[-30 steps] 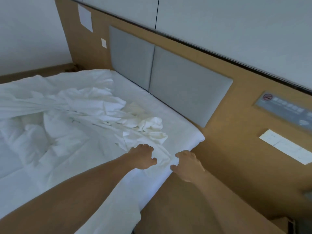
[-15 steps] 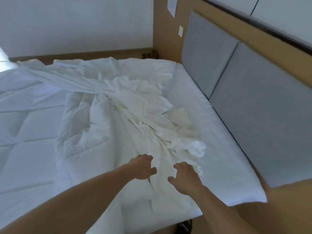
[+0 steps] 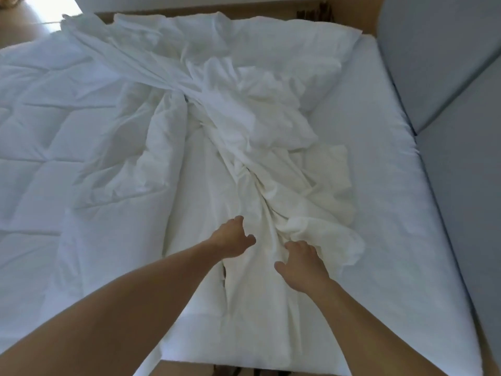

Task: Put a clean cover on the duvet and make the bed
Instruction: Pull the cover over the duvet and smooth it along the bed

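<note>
A crumpled white duvet cover (image 3: 244, 147) lies in a twisted heap across the middle of the bed, running from the far left corner toward me. Under and left of it spreads the quilted white duvet (image 3: 54, 126). My left hand (image 3: 230, 240) grips a fold of the cover near the bed's near edge, fingers curled into the cloth. My right hand (image 3: 301, 261) sits just to the right, fingers curled into a bunched ridge of the same cover. A short dark slit in the cover shows between my wrists.
The mattress (image 3: 401, 240) in its white sheet shows bare along the right side. Grey padded headboard panels (image 3: 447, 63) stand against it on the right. Brown floor shows past the bed's far edge and at the near edge below my arms.
The view has swung left from the headboard wall to look down along the bed. Both hands stayed close together on the cover and moved inward from the mattress corner.
</note>
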Demonstrator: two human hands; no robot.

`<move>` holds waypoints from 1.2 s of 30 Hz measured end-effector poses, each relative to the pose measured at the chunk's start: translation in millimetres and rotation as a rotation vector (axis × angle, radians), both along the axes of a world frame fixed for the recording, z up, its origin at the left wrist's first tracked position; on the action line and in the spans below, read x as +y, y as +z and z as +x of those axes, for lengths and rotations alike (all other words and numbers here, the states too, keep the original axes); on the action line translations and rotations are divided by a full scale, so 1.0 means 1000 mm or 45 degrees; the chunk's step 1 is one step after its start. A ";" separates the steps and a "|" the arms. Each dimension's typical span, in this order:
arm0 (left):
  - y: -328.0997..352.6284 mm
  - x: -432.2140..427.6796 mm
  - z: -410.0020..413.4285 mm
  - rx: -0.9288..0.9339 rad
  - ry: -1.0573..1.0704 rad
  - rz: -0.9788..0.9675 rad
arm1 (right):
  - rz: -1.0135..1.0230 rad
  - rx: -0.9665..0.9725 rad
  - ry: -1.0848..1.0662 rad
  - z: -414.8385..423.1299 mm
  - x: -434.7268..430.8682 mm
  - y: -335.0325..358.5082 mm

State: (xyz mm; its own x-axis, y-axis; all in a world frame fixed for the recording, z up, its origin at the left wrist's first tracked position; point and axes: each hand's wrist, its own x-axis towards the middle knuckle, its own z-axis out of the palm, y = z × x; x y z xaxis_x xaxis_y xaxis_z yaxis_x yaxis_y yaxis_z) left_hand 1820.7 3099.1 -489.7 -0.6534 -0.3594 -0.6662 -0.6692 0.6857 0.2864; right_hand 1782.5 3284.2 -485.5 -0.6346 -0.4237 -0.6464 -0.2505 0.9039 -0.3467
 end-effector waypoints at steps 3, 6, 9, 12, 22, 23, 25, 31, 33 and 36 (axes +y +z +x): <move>-0.029 0.000 -0.019 0.114 0.210 0.069 | -0.016 -0.031 0.022 -0.007 -0.010 -0.024; -0.050 -0.005 -0.026 0.264 0.557 0.116 | 0.000 -0.054 0.052 -0.007 -0.017 -0.037; -0.053 -0.015 -0.030 0.283 0.796 0.220 | 0.007 -0.067 0.048 -0.009 -0.019 -0.038; -0.022 -0.012 -0.028 0.336 0.712 0.389 | -0.038 -0.068 -0.024 -0.016 -0.023 -0.029; 0.108 -0.055 0.033 0.583 0.585 0.938 | -0.683 -0.272 -0.824 -0.046 -0.075 0.064; 0.113 -0.059 0.035 0.575 0.550 0.925 | -0.726 -0.332 -0.823 -0.046 -0.086 0.075; 0.122 -0.063 0.036 0.580 0.482 0.898 | -0.762 -0.491 -0.792 -0.045 -0.110 0.096; 0.133 -0.067 0.041 0.536 0.280 0.802 | -0.702 -0.532 -0.569 -0.037 -0.158 0.122; 0.134 -0.075 0.041 0.492 0.243 0.795 | -0.676 -0.336 -0.503 -0.039 -0.166 0.122; 0.132 -0.101 0.027 0.438 0.395 0.797 | -0.649 -0.235 -0.510 -0.046 -0.163 0.121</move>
